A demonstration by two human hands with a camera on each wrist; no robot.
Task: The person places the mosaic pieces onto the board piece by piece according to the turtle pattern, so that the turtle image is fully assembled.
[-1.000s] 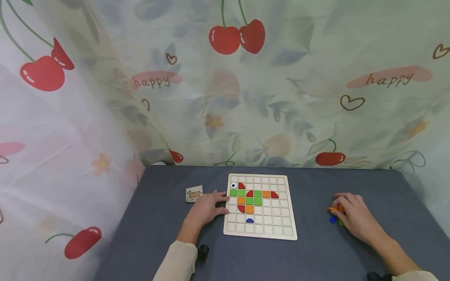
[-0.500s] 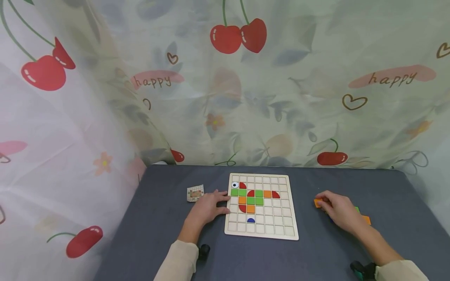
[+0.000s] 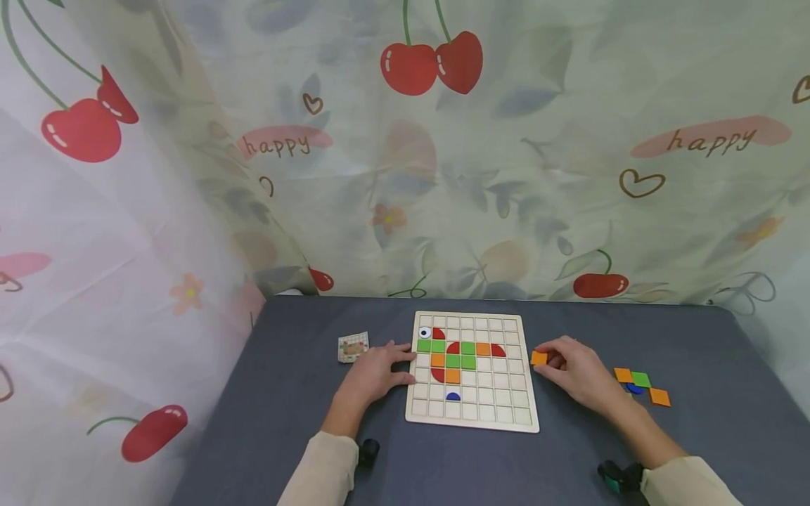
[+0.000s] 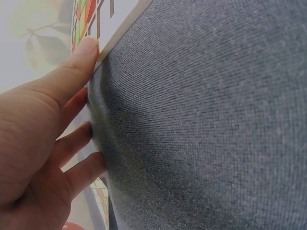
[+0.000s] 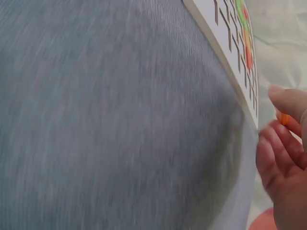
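Note:
A pale wooden grid board [image 3: 500, 400] lies on the dark table, with green, orange and red tiles, a blue half-round tile [image 3: 453, 396] and an eye tile [image 3: 425, 333] set in its squares. My left hand [image 3: 373, 376] rests at the board's left edge, fingers spread, thumb touching the rim in the left wrist view. Just off the board's right edge, my right hand [image 3: 577, 369] pinches an orange square tile [image 3: 539, 358] between thumb and fingertips. In the right wrist view only a bit of that orange tile [image 5: 284, 118] shows between the fingers.
Loose tiles lie at the right: an orange square [image 3: 660, 398], a green square [image 3: 640, 379], another orange square and a blue piece. A small patterned card [image 3: 352, 347] lies left of the board. Behind the table [image 3: 468, 467] hangs a cherry-print curtain [image 3: 443, 211].
My right hand has left the loose tile pile and moved left to the board's right edge with an orange tile, uncovering the other tiles. My left hand stays at the board.

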